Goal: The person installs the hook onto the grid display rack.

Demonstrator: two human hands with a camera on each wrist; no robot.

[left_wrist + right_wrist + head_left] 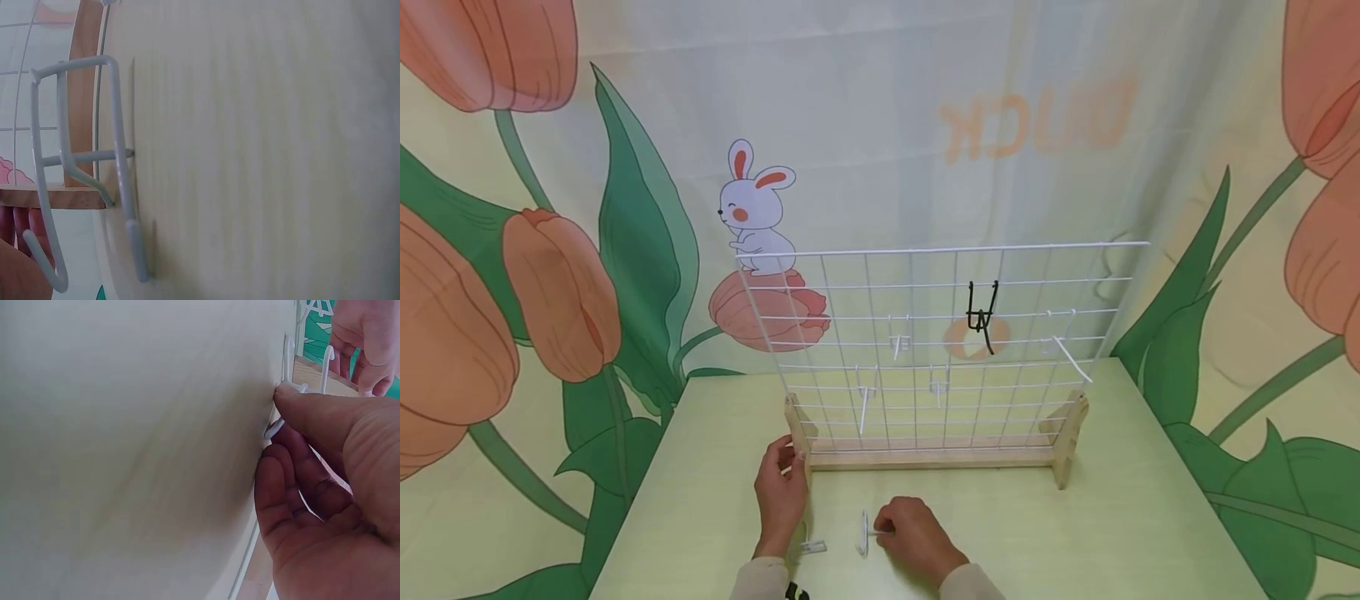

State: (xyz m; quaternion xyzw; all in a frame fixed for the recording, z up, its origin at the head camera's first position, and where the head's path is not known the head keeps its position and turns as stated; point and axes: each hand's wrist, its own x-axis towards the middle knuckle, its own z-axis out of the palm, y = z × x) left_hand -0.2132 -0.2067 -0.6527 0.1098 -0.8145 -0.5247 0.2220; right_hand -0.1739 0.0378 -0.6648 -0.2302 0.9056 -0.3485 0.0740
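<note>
Loose white hook [814, 547] lies in front of the wire rack [925, 459]; the right hand [917, 537] pinches a second hook [863, 535] before that rack; the left hand [781, 493] grips the rack's left wooden upright [801, 418].

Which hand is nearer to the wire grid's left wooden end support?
Left. The left hand holds the left wooden end support; the right hand is apart from it, to its right and closer to the person, pinching a white wire hook.
</note>
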